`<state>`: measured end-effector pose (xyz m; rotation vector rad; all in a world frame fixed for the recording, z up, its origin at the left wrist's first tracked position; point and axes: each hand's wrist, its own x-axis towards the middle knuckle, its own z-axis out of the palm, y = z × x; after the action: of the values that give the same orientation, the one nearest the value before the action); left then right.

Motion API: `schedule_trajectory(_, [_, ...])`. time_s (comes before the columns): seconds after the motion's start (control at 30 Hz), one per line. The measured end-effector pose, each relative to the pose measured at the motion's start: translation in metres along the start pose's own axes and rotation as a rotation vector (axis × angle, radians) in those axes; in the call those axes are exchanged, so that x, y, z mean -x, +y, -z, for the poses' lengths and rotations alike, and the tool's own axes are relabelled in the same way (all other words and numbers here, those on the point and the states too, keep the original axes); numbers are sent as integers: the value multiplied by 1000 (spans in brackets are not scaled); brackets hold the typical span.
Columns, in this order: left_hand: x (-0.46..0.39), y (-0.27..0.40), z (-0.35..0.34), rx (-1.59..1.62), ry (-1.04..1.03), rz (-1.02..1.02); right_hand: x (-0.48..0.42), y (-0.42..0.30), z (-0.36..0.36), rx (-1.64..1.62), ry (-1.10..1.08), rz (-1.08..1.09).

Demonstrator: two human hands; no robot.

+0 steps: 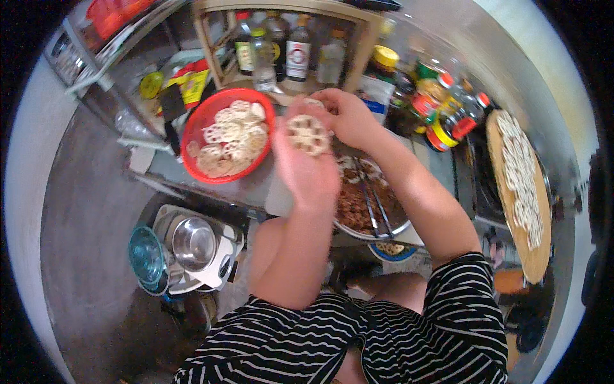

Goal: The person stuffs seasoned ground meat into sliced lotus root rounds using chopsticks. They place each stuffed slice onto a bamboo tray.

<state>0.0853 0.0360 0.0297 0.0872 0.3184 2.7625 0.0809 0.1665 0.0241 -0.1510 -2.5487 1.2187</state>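
Observation:
A lotus root slice [308, 135] lies across the palm of my left hand [307, 177], which is blurred. My right hand [351, 115] meets the left fingertips with bent fingers. Between them shows the pale edge of what looks like another slice [314, 102]; how firmly the right fingers hold it is hidden. Below my right forearm stands a metal bowl [346, 229] of brown minced filling [352, 206]. Two long dark utensils [369, 197], chopsticks or tongs, rest in it. To the left, a red plastic basin [191, 156] contains many lotus root slices [230, 139].
An oval wooden board [532, 269] at right carries rows of lotus slices [518, 177]. Sauce bottles [298, 53] stand in a wooden rack [288, 7]; jars and bottles [451, 115] crowd the right rear. A steel pot [194, 244] and teal bowl [146, 257] sit lower left.

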Motion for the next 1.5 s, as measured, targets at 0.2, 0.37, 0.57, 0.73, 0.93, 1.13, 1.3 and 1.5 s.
schedule_trajectory(0.2, [-4,34,-13,72,63,100,-24,-35,-110,-123,-26,12])
schedule_trajectory(0.37, [-28,40,1,84,140,81,-57,-18,-68,220,-102,296])
schedule_trajectory(0.57, [-33,45,14,60,150,112,47,4,58,790,-169,234])
schedule_trajectory(0.73, [-27,32,15,9,105,128,149,8,60,533,-395,81])
schedule_trajectory(0.93, [-19,10,19,-81,128,184,164,1,31,502,-480,116])
schedule_trajectory(1.13, [-17,0,21,-126,146,215,181,21,63,-95,297,-125])
schedule_trajectory(1.3, [-21,0,19,-119,132,185,190,17,44,-540,581,-353])
schedule_trajectory(1.5, [-33,0,31,-23,72,196,151,41,18,-457,390,-339])
